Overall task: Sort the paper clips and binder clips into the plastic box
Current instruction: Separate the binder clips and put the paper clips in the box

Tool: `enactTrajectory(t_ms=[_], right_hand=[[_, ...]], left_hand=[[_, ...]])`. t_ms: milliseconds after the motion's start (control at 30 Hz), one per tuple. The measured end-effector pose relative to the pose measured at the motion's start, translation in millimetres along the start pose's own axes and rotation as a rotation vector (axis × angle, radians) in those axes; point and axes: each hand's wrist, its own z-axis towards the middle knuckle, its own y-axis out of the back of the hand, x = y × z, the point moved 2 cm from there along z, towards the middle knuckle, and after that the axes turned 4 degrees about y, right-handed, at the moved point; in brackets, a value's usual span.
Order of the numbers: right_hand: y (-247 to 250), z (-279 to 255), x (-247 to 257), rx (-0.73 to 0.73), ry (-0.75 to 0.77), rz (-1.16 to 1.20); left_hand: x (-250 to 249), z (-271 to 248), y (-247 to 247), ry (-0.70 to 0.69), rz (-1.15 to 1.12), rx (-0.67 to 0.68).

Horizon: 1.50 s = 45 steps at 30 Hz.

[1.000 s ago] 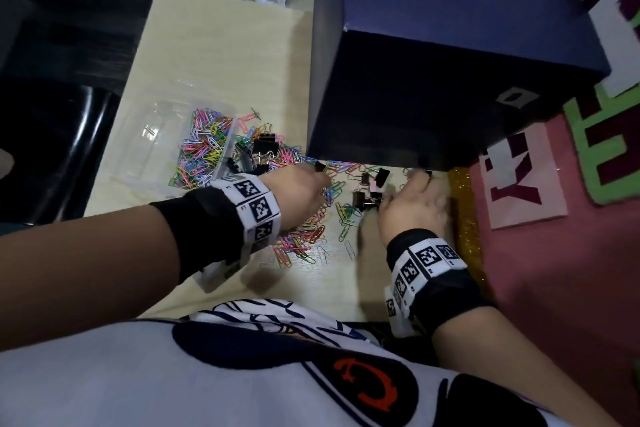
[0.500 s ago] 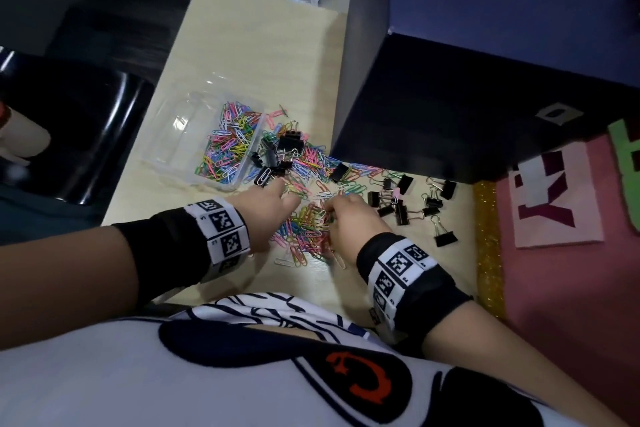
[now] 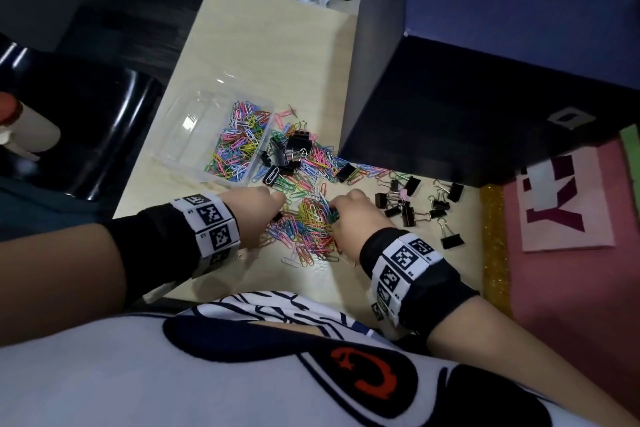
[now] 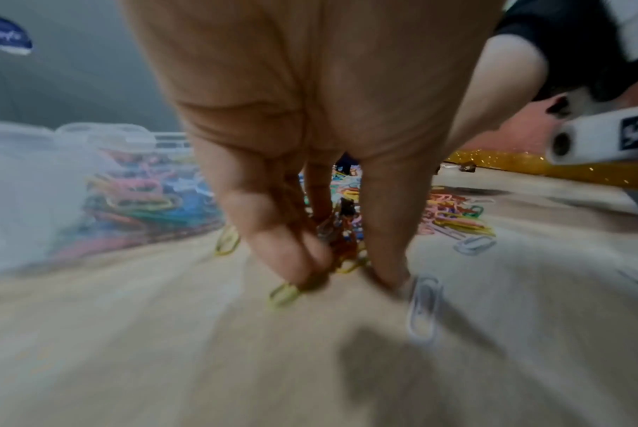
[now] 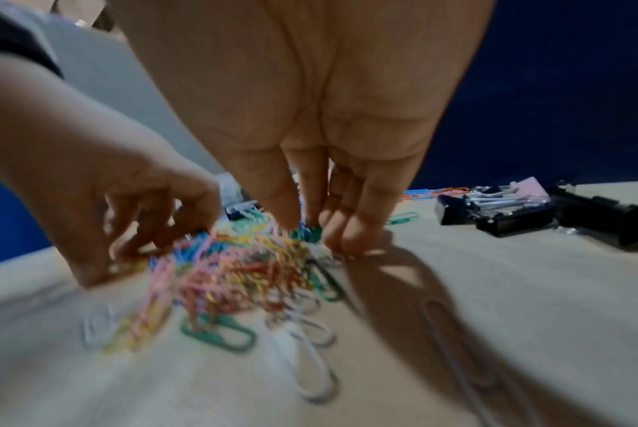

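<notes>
A heap of colored paper clips (image 3: 304, 229) is gathered on the table (image 3: 263, 55) by the left hand (image 3: 254, 210) and the right hand (image 3: 353, 218). Clips are pinched by the curled fingers of both. More clips are kept in the plastic box (image 3: 194, 128). Black binder clips (image 3: 415, 204) are scattered to the right.

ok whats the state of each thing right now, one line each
plastic box: open, no lid on it, right compartment holds paper clips, left one looks empty
paper clip pile: loose on the table, between both hands
binder clips: scattered on the table, outside the box
left hand: fingers curled, pinching paper clips
right hand: fingers curled into the pile
</notes>
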Motion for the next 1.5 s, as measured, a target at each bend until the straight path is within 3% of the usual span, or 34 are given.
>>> enactTrajectory(t_ms=[233,633,867,1100,1300,1400,1500], right_hand=[[0.5,-8.0,-4.0,0.082,-0.164,-0.044],[3.7,-5.0,5.3,-0.052,-0.071,-0.026],[7.6,-5.0,9.3,-0.100,0.082,0.105],[14.7,-6.1,5.5,-0.219,0.104,0.157],[19.9,-10.5,-3.1,-0.298,0.133,0.200],[21.0,-8.0,-6.0,-0.279,0.100,0.193],[22.8,-6.8,-11.3,-0.125,0.048,0.077]], left_hand=[[0.7,4.1,9.4,-0.040,-0.087,-0.077],[-6.9,5.4,12.9,-0.145,-0.007,-0.164],[0.4,8.9,30.6,-0.185,-0.240,-0.262],[-9.3,6.5,45.6,-0.184,-0.500,-0.397],[-20.9,8.2,48.6,-0.217,-0.551,-0.376],[-25.7,7.8,52.0,-0.211,-0.535,-0.399],[-25.0,9.6,54.8,-0.192,-0.498,-0.401]])
